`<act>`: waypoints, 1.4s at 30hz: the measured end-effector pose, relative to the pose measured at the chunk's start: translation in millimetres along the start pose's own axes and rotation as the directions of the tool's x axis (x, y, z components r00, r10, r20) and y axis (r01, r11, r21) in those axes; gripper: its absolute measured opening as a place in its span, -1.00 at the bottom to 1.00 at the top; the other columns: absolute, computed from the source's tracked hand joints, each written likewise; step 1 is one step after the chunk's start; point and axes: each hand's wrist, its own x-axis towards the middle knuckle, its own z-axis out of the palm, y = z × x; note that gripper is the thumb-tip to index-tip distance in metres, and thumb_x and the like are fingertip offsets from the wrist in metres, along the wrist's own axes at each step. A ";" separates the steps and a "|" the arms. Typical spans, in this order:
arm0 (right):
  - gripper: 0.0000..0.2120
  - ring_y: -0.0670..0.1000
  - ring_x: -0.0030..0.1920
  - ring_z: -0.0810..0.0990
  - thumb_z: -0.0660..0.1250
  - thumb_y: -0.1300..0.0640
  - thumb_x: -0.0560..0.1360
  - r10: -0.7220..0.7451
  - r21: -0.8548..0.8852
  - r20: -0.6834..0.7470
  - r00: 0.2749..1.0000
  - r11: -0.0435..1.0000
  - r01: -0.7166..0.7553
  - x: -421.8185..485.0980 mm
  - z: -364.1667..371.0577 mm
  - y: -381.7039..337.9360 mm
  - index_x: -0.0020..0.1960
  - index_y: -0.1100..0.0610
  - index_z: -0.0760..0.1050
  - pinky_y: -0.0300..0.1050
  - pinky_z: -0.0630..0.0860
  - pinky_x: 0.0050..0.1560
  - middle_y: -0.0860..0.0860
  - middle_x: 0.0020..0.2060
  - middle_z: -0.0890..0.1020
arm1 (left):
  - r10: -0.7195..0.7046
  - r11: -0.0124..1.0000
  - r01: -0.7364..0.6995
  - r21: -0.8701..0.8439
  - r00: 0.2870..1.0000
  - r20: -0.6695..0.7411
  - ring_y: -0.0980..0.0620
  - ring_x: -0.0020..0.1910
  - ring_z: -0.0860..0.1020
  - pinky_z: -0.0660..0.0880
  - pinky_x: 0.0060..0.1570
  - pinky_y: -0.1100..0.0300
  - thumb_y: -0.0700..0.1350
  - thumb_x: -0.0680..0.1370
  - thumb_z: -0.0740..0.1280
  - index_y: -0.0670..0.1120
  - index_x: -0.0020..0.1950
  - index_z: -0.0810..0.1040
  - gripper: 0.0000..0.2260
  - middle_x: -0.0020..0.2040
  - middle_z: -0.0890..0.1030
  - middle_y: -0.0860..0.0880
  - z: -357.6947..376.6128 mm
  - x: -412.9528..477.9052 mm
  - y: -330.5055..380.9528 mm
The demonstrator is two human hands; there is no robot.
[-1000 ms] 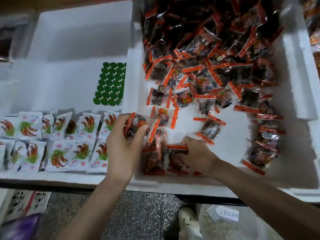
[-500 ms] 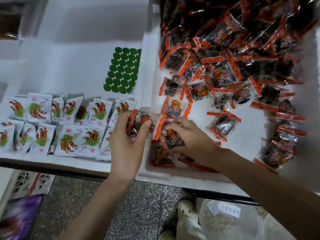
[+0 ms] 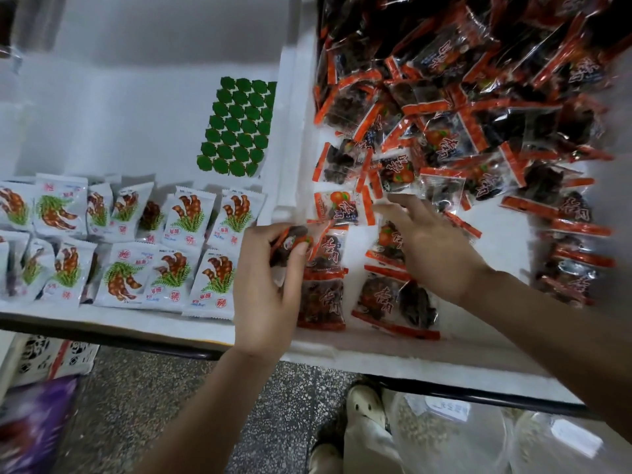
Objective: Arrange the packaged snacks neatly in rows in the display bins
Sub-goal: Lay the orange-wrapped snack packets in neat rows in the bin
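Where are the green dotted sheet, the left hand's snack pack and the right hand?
green dotted sheet [image 3: 237, 128], head view, sheet's middle.
held snack pack [image 3: 290, 239], head view, visible dark front.
right hand [image 3: 434, 254], head view, back of hand.

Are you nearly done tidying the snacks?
Not yet. White packets with plant pictures lie in two rows in the left foam bin. A few red-edged clear packets lie lined up in the right foam bin; the left hand holds another, the right hand is open. The jumbled heap waits.
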 end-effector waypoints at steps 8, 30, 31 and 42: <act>-0.44 0.03 0.34 0.38 0.30 0.08 0.54 -0.002 0.347 0.176 0.984 0.936 -0.061 -10.5 11.6 -6.8 0.46 -0.01 0.14 -0.12 0.34 0.26 -0.03 0.46 0.25 | 0.079 0.987 -0.090 0.133 0.993 0.087 0.22 -0.04 0.37 0.30 -0.03 0.47 -0.06 0.57 0.21 -0.02 0.13 0.36 -0.84 -0.05 0.36 0.16 3.3 1.1 -4.5; -0.50 0.04 0.37 0.21 0.26 -0.04 0.53 0.136 -0.048 0.342 0.930 0.991 -0.128 -42.4 -2.9 20.9 0.40 0.06 0.22 -0.13 0.20 0.34 0.02 0.35 0.27 | 0.172 0.936 -0.203 0.288 0.977 0.130 0.02 -0.10 0.38 0.22 -0.08 0.35 -0.17 0.54 0.22 -0.25 0.06 0.44 -0.83 -0.12 0.49 -0.19 5.5 1.7 -2.7; -0.54 0.05 0.36 0.24 0.27 -0.02 0.54 0.156 -0.033 0.343 0.926 0.988 -0.154 -41.5 -3.0 19.3 0.37 0.06 0.26 -0.11 0.24 0.32 0.03 0.33 0.31 | 0.165 0.935 -0.198 0.295 0.977 0.133 0.02 -0.11 0.38 0.22 -0.09 0.36 -0.17 0.54 0.22 -0.26 0.06 0.44 -0.82 -0.12 0.49 -0.19 5.6 1.8 -2.2; -0.82 0.05 0.04 0.54 0.34 0.13 0.50 0.302 0.297 0.351 0.886 0.862 -0.411 -34.0 9.4 3.7 0.10 0.01 0.47 -0.04 0.51 0.05 0.01 0.02 0.57 | 0.114 0.946 -0.153 0.285 0.982 0.149 0.04 -0.10 0.37 0.22 -0.10 0.33 -0.15 0.54 0.22 -0.19 0.08 0.44 -0.83 -0.10 0.48 -0.14 6.1 2.8 1.8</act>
